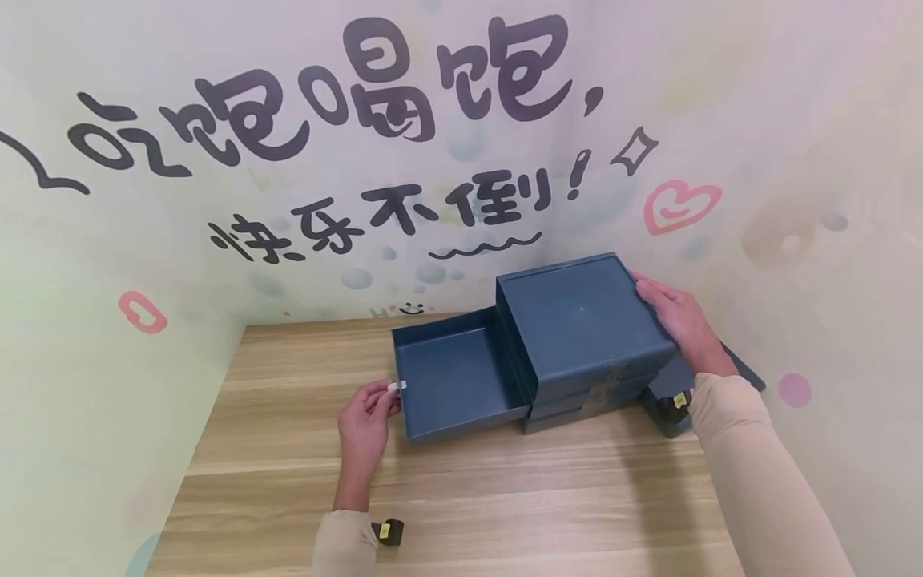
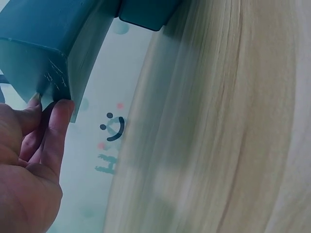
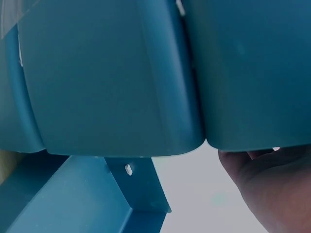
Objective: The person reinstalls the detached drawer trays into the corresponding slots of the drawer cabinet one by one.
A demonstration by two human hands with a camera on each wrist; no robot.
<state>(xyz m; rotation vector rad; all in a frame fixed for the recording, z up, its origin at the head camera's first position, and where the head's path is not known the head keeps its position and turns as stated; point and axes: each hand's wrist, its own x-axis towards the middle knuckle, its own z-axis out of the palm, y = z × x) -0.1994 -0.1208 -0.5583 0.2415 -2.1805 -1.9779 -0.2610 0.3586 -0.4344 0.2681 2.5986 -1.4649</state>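
Blue drawer juts from the left of a blue cabinet

At the left, the wall bears a pink heart outline. The left hand comes next, thumb and fingers pinching the drawer's left end at a small white tab; a black device with a yellow label sits beside its pale sleeve. The drawer extends from the cabinet, its inside facing up. Over both, black lettering spreads across the far wall. The cabinet, in stacked tiers, stands on the wood-grain surface, a clear, tape-like strip on its near side. The right hand touches the cabinet's right end; its fingertips pass out of sight behind the edge, so I cannot tell whether they grip. Below that hand, just right of the cabinet, is another blue piece with raised walls. Furthest right, a pinkish-purple dot marks the wall.
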